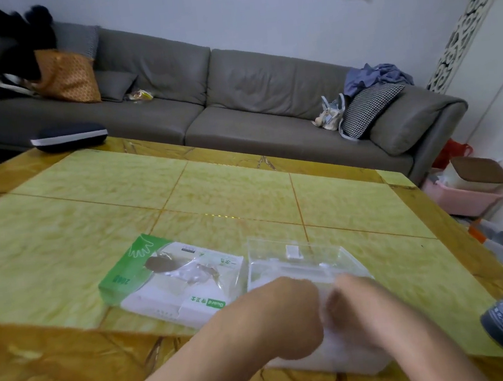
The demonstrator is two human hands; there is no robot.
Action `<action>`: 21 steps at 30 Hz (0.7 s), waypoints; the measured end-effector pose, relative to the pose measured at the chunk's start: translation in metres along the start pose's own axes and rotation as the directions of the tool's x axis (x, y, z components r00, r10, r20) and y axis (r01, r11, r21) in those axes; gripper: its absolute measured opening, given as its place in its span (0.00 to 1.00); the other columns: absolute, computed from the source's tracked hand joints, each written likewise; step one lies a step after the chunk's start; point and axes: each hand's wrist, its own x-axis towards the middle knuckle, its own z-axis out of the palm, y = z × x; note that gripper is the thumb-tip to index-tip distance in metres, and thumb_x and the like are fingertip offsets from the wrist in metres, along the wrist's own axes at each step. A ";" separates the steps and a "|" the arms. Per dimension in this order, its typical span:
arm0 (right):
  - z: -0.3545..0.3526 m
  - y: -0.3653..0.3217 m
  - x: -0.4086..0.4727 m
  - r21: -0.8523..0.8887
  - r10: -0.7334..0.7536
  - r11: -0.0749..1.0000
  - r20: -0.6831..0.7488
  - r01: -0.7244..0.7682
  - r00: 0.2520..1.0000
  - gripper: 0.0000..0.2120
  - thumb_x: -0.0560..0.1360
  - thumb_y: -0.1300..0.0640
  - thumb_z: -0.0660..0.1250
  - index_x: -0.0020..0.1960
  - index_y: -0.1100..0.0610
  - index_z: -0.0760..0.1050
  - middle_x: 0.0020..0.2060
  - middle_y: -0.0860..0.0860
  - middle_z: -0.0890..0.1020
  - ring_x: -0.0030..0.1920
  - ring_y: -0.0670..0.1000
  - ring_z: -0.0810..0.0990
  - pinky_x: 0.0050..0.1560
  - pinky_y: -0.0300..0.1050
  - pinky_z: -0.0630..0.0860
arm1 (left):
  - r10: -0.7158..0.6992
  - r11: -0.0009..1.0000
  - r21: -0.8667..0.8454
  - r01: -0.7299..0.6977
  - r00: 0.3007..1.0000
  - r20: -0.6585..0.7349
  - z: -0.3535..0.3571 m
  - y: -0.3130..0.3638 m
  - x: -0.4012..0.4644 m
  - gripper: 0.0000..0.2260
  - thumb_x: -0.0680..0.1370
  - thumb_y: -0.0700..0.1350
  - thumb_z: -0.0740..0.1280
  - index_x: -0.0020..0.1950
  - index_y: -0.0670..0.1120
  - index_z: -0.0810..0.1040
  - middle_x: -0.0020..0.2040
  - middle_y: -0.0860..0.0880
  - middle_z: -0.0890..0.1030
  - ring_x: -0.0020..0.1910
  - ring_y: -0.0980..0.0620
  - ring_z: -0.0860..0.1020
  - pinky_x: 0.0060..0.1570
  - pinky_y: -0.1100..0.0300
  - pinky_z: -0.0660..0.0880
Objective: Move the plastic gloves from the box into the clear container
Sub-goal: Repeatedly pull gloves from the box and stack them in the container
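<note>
A: Where did we have the plastic gloves (334, 348) at that point?

B: Near the table's (61, 237) front edge, a pale, filmy stack lying flat under both our hands. Our left hand (285, 318) and right hand (356, 310) sat knuckle to knuckle on top of it, fingers curled down into the stack, gripping it

A: And the clear container (299, 263)?

B: Just beyond our hands, toward the table's far edge, its near wall touching or almost touching our knuckles; we couldn't tell which through the blur. Most of the stack lay on our side of that wall, between the container and the front edge

A: The box (172, 280)?

B: Just to the left of the container, green and white, lying flat with its top torn open. Our left forearm crossed its near corner. A grey sofa (232, 92) stood past the table's far edge
</note>
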 end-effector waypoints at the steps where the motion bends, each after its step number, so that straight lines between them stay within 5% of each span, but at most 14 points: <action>1: -0.002 0.001 -0.003 0.005 -0.003 1.000 -0.040 0.003 0.999 0.11 0.79 0.56 0.62 0.57 0.53 0.81 0.52 0.53 0.83 0.54 0.56 0.84 0.53 0.46 0.81 | 0.046 0.997 -0.061 -0.053 0.994 -0.100 0.001 -0.004 0.001 0.16 0.79 0.38 0.58 0.65 0.46 0.76 0.61 0.45 0.79 0.54 0.45 0.80 0.48 0.52 0.80; 4: -0.009 -0.009 -0.017 0.068 0.008 0.998 -0.222 0.007 0.975 0.16 0.73 0.59 0.57 0.48 0.48 0.82 0.46 0.47 0.83 0.44 0.53 0.84 0.47 0.50 0.84 | 0.075 0.974 -0.162 -0.161 0.894 -0.441 -0.004 -0.023 -0.001 0.13 0.78 0.42 0.60 0.57 0.53 0.79 0.52 0.51 0.82 0.49 0.48 0.81 0.49 0.50 0.82; 7: -0.014 -0.019 -0.029 0.142 -0.005 0.987 -0.399 0.068 0.917 0.14 0.72 0.60 0.58 0.43 0.48 0.81 0.37 0.45 0.82 0.36 0.52 0.82 0.38 0.47 0.82 | -0.069 0.967 -0.231 -0.106 0.766 -0.639 -0.019 -0.053 0.000 0.06 0.78 0.44 0.62 0.50 0.51 0.79 0.41 0.52 0.82 0.39 0.49 0.80 0.40 0.49 0.82; 12: -0.002 -0.041 -0.039 0.094 -0.309 0.887 -0.605 0.451 0.734 0.15 0.79 0.58 0.61 0.60 0.46 0.80 0.54 0.40 0.81 0.56 0.44 0.79 0.57 0.42 0.78 | -0.266 0.964 -0.150 0.220 0.763 -0.589 -0.026 -0.123 0.004 0.08 0.79 0.46 0.69 0.58 0.50 0.78 0.54 0.53 0.80 0.48 0.53 0.80 0.49 0.55 0.81; 16: 0.012 -0.072 -0.040 -0.060 -0.622 0.731 -0.470 0.680 0.626 0.19 0.82 0.50 0.58 0.71 0.50 0.74 0.64 0.42 0.75 0.68 0.44 0.68 0.74 0.39 0.62 | -0.302 0.953 -0.200 0.227 0.767 -0.566 -0.023 -0.140 0.006 0.04 0.77 0.46 0.71 0.48 0.54 0.84 0.44 0.55 0.84 0.38 0.56 0.82 0.41 0.53 0.83; 19: 0.020 -0.093 -0.040 -0.134 -0.691 0.699 -0.383 0.703 0.613 0.21 0.83 0.46 0.57 0.71 0.52 0.74 0.69 0.46 0.74 0.75 0.49 0.64 0.81 0.41 0.43 | -0.301 0.954 -0.196 0.229 0.758 -0.579 -0.023 -0.143 0.008 0.05 0.77 0.45 0.69 0.45 0.54 0.84 0.38 0.55 0.83 0.35 0.54 0.82 0.39 0.52 0.83; 21: 0.024 -0.098 -0.040 -0.151 -0.692 0.707 -0.353 0.691 0.630 0.21 0.84 0.45 0.56 0.73 0.52 0.73 0.74 0.48 0.72 0.77 0.48 0.62 0.77 0.39 0.30 | -0.305 0.951 -0.228 0.208 0.744 -0.594 -0.023 -0.145 0.009 0.06 0.78 0.45 0.68 0.46 0.54 0.83 0.39 0.55 0.83 0.37 0.53 0.82 0.41 0.50 0.83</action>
